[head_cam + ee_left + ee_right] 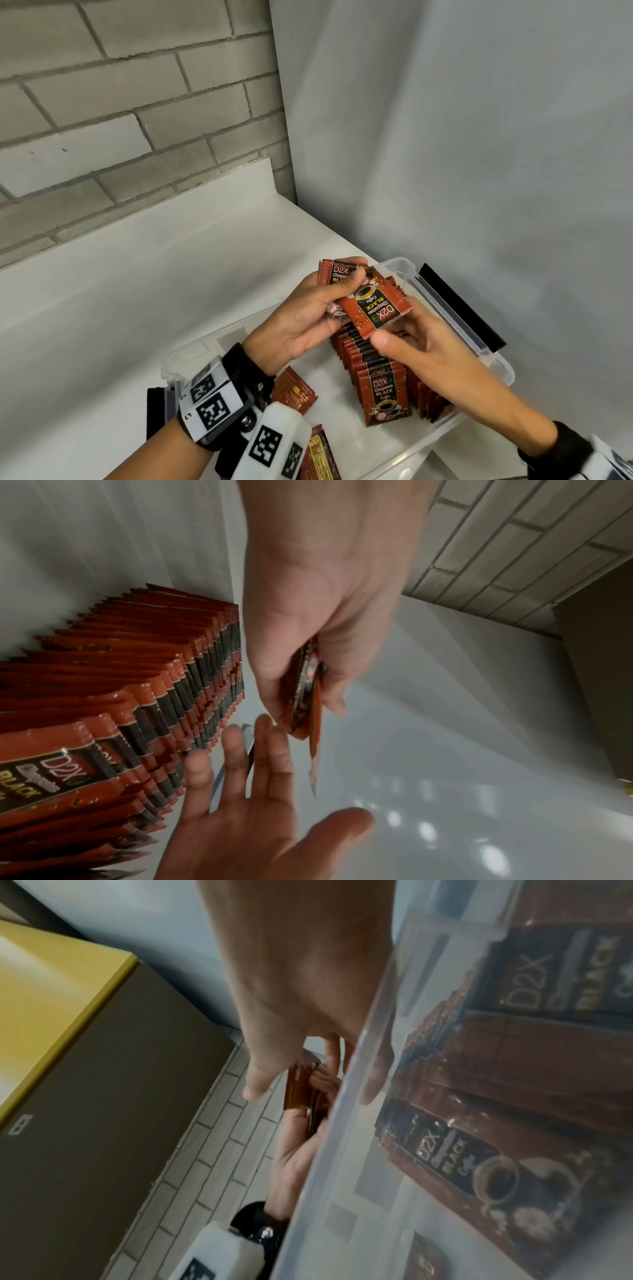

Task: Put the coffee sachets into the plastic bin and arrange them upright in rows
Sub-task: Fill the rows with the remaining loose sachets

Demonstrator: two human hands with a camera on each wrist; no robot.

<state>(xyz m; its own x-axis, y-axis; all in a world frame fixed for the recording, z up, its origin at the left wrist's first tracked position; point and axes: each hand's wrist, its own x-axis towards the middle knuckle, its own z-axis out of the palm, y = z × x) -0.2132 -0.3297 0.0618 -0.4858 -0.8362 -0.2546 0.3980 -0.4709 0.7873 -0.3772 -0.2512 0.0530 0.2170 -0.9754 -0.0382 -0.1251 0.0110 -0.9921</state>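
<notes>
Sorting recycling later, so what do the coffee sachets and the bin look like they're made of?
Coffee sachets: likely glossy printed foil or plastic film, with shiny glare and crimped serrated edges. Bin: clear, slightly frosted rigid plastic; sachets show through its wall.

both wrists have black straps [251,368] with chunky white camera blocks [274,442] covered in black-and-white square tags [212,411]

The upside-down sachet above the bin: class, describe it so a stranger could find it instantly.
Find the clear plastic bin on the white counter. Above its upright rows of sachets, two hands meet. The sachet between them is the only one whose D2X label reads upside down, tilted and off the rows.
</notes>
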